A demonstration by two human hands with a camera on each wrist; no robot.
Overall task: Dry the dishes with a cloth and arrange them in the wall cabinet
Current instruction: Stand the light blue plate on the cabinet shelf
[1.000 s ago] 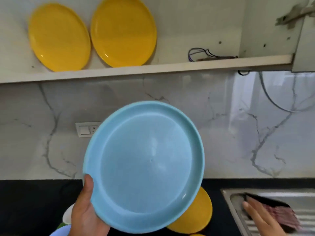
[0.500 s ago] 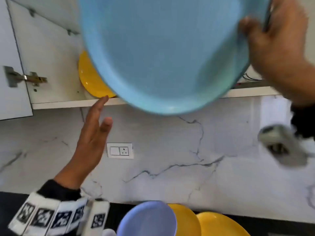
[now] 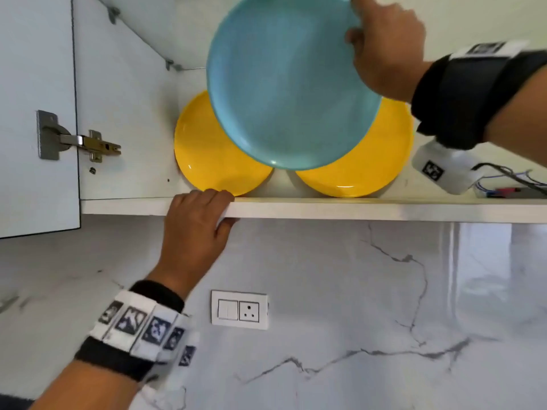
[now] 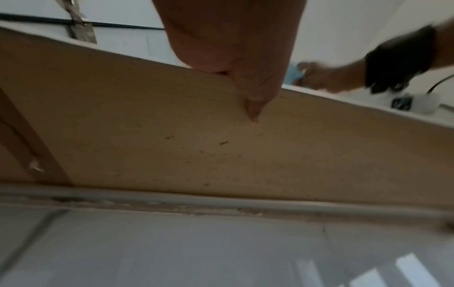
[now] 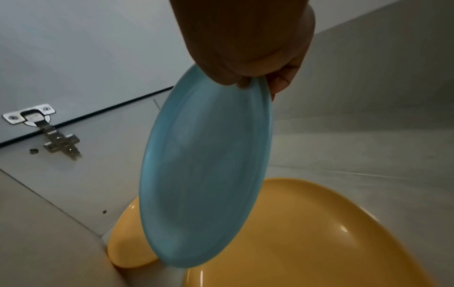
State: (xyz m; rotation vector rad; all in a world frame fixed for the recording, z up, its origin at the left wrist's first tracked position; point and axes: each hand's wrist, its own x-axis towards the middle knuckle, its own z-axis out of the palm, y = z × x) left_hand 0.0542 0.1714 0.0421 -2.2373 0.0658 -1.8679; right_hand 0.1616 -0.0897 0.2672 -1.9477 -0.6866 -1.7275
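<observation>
My right hand grips the upper right rim of a light blue plate and holds it on edge inside the wall cabinet, above the shelf. In the right wrist view the blue plate hangs from my fingers in front of two yellow plates. One yellow plate leans at the back left, the other yellow plate at the back right. My left hand grips the front edge of the cabinet shelf, fingers on top and thumb under the board.
The cabinet door stands open at the left on a metal hinge. Loose wires lie on the shelf at the right. A switch and socket plate sits on the marble wall below.
The blue plate passed from my left hand to my right and rose into the cabinet in front of the yellow plates. My left hand moved up and took hold of the shelf edge.
</observation>
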